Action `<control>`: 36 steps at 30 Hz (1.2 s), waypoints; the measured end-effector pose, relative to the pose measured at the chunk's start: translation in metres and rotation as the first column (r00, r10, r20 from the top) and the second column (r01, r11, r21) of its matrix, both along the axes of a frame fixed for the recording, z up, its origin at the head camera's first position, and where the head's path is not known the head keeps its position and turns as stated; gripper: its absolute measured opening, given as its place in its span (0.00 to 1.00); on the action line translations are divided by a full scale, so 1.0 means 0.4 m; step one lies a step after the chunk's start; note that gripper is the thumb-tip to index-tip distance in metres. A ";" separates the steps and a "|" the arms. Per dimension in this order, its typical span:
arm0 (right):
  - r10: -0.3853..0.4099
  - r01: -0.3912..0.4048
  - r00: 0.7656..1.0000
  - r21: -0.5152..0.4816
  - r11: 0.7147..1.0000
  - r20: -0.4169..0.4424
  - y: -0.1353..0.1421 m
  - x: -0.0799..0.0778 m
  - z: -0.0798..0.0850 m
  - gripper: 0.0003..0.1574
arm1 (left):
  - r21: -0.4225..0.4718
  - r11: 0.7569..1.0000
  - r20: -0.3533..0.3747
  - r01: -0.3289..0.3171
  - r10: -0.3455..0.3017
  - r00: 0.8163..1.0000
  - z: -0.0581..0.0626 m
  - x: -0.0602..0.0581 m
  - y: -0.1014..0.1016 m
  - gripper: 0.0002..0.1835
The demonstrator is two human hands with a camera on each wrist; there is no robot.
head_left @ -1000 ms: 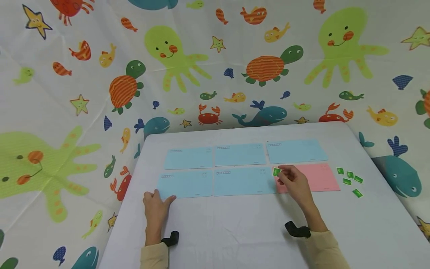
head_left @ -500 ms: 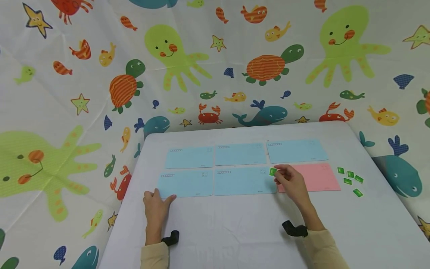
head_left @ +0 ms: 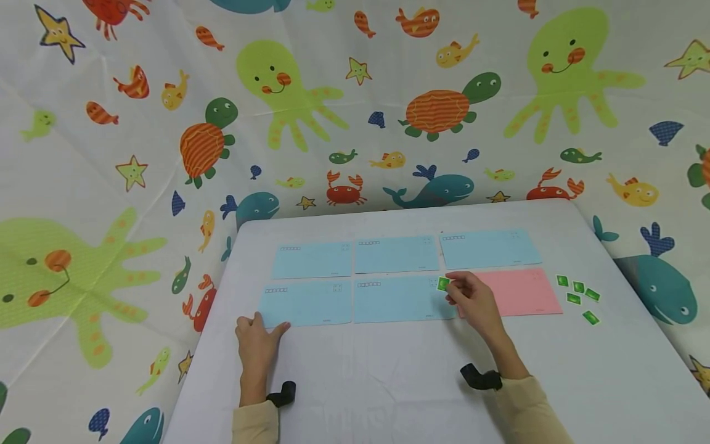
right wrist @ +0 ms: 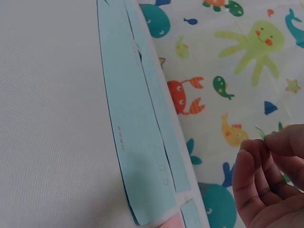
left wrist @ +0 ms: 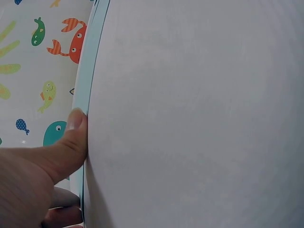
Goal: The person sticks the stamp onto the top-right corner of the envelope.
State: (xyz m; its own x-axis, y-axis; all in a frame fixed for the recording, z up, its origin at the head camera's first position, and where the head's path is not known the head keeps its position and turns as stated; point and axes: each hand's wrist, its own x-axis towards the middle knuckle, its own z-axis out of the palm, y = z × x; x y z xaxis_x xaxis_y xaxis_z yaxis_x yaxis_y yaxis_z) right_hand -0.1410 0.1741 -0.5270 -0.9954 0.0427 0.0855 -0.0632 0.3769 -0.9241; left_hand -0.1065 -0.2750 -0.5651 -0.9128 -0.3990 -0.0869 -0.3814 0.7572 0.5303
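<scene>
Stamp point(head_left: 443, 283) — pinched at tips of right hand point(head_left: 473, 299); left hand point(head_left: 257, 343) spread — touching envelope point(head_left: 306, 303).

Table point(head_left: 377, 376), white. Bears five blue envelopes point(head_left: 395, 255), one pink envelope point(head_left: 527, 293), five loose green stamps point(head_left: 579, 287) at right.

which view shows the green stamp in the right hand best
The head view, where the green stamp shows its face in the right hand. The right wrist view catches only a thin edge; the left wrist, none of it.
</scene>
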 end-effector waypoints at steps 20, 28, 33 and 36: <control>0.025 -0.025 0.999 0.007 1.000 0.019 -0.057 -0.017 -0.006 0.15 | 0.010 1.000 -0.012 0.005 -0.004 1.000 0.001 0.004 -0.007 0.49; 0.033 -0.031 0.998 -0.056 0.998 0.052 -0.082 -0.023 -0.001 0.14 | 0.002 1.000 -0.018 0.001 -0.001 1.000 -0.003 0.001 -0.013 0.49; 0.048 -0.040 0.996 -0.103 0.994 0.070 -0.098 -0.027 -0.002 0.13 | 0.004 1.000 -0.019 0.003 -0.003 1.000 -0.005 0.001 -0.017 0.49; 0.055 -0.046 0.996 -0.121 0.992 0.077 -0.107 -0.030 -0.002 0.13 | 0.010 1.000 -0.019 0.004 -0.004 1.000 -0.006 0.002 -0.020 0.49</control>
State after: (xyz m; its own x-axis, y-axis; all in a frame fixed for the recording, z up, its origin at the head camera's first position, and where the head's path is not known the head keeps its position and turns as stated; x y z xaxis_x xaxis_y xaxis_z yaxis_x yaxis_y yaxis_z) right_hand -0.1529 0.1311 -0.5278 -1.0000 -0.0029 0.0030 -0.0036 0.2619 -0.9651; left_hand -0.1057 -0.2828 -0.5677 -0.9160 -0.3945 -0.0732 -0.3681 0.7534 0.5449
